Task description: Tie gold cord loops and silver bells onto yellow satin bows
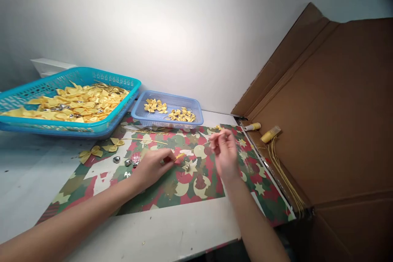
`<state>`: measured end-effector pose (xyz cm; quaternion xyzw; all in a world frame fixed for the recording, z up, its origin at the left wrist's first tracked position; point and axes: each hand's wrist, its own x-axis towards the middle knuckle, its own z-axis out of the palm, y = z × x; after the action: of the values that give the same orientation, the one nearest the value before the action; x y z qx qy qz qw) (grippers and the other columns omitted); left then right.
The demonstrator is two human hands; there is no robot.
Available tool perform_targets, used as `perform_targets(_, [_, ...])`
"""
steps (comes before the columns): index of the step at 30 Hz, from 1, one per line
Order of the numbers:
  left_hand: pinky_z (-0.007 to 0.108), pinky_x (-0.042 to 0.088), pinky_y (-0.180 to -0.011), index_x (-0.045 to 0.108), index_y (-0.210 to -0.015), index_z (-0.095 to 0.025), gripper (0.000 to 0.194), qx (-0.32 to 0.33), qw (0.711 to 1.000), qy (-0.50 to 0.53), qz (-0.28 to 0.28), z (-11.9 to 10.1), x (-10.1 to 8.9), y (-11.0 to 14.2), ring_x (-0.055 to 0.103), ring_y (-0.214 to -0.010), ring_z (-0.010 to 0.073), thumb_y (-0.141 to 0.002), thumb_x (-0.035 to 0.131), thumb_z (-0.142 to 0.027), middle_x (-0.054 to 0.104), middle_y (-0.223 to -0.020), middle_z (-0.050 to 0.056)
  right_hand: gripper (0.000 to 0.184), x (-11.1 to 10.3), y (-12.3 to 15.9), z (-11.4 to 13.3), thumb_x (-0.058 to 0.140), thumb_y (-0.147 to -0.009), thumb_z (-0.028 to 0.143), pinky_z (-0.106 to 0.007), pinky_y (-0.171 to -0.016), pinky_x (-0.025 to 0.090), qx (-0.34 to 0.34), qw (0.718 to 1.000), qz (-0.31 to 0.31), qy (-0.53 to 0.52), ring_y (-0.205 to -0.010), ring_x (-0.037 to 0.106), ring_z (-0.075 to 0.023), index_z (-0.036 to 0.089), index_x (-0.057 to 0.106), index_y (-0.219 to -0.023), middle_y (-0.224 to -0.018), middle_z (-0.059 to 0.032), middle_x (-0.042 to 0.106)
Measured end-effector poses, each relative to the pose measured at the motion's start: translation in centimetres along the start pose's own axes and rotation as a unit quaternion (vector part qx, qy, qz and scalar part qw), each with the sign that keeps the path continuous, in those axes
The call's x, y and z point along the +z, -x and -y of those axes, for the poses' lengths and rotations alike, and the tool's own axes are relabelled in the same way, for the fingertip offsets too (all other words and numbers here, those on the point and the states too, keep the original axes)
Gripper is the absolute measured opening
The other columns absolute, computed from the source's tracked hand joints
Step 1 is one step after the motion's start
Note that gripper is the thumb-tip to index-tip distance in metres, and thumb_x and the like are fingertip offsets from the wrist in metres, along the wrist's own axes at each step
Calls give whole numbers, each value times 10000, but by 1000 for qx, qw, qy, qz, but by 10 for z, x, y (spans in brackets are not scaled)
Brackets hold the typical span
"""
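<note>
Hands at work on small yellow bows over a patterned mat.

Left hand (152, 166) rests on the patterned mat (190, 184), its fingers pinched shut on a small yellow bow (180, 156); a little silver bell (187, 167) lies just beside it. Right hand (225, 150) hovers above the mat with fingertips pinched on a thin gold wire (211, 140). Loose bows (91, 153) and more bells (116, 159) lie to the left. Behind stand a teal basket (18, 120) heaped with bows and a smaller blue basket (139, 114). Cardboard box (337, 123) opens on the right, with yellow thread spools (270, 134).
</note>
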<state>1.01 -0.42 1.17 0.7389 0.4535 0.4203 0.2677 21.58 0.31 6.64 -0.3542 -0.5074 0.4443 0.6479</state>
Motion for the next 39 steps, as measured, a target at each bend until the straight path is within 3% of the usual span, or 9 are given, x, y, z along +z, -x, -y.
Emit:
perform_targets(6, [251,433,-598,745,-775,-262,113,4,998,64,3,-2,-4,-8,595,-603,176,-750,637,-288,717,-694,23,242,-7,-24,81,609,-847,439,-184,-383,310,-62,998,-15,11,-385,355,-56,264,445,-818,-548,100,395])
perform_targets(10, [239,429,-579,748,-765,-250,124,21,997,68,41,0,-3,-7,570,-590,160,-767,626,-274,685,-666,23,219,3,-37,93,628,-844,375,-166,-386,316,-68,997,-20,7,-398,372,-42,242,461,-796,-547,98,393])
perform_targets(13, [230,421,-550,718,-735,-221,107,-27,989,112,90,3,-3,-3,561,-602,151,-757,632,-280,659,-696,17,179,8,-48,84,612,-853,328,-156,-392,321,-61,998,-23,-15,-409,395,-40,231,470,-799,-546,95,423])
perform_targets(16, [240,464,-593,653,-679,-197,111,-102,960,232,118,2,-3,2,585,-664,154,-739,648,-290,644,-745,12,158,5,-63,65,595,-862,300,-149,-406,336,-46,997,-54,-37,-420,410,-39,222,471,-803,-542,96,439])
perform_targets(20, [304,526,-755,565,-640,-182,145,-192,872,438,102,-3,-4,5,646,-855,193,-714,665,-256,679,-930,59,163,-7,-81,31,584,-870,267,-139,-411,331,21,989,-138,-56,-414,401,-28,206,461,-783,-532,98,447])
perform_targets(23, [268,540,-690,501,-649,-181,179,-255,804,533,66,-6,-5,3,669,-760,164,-664,679,-200,682,-844,40,149,-18,-88,2,523,-897,194,-134,-402,319,112,975,-178,-78,-399,393,-26,190,464,-760,-508,95,444])
perform_targets(25, [220,529,-606,494,-683,-184,190,-278,784,554,43,-6,-7,1,656,-661,132,-645,680,-177,664,-752,15,176,-25,-90,-15,512,-896,162,-130,-396,308,160,961,-206,-92,-387,373,-21,184,451,-732,-496,96,434])
perform_targets(31, [176,520,-529,533,-822,-181,232,-311,775,550,21,-5,-6,-2,633,-598,106,-700,726,-222,651,-723,17,240,-35,-93,-46,485,-899,126,-116,-394,290,231,941,-213,-124,-370,331,-13,182,398,-683,-483,106,392])
perform_targets(39, [150,482,-494,534,-773,-169,375,-298,793,530,38,13,0,0,564,-526,65,-654,825,-374,628,-659,-7,275,-25,-104,-56,375,-940,78,-102,-378,271,278,928,-180,-170,-365,317,-8,170,415,-684,-479,97,388])
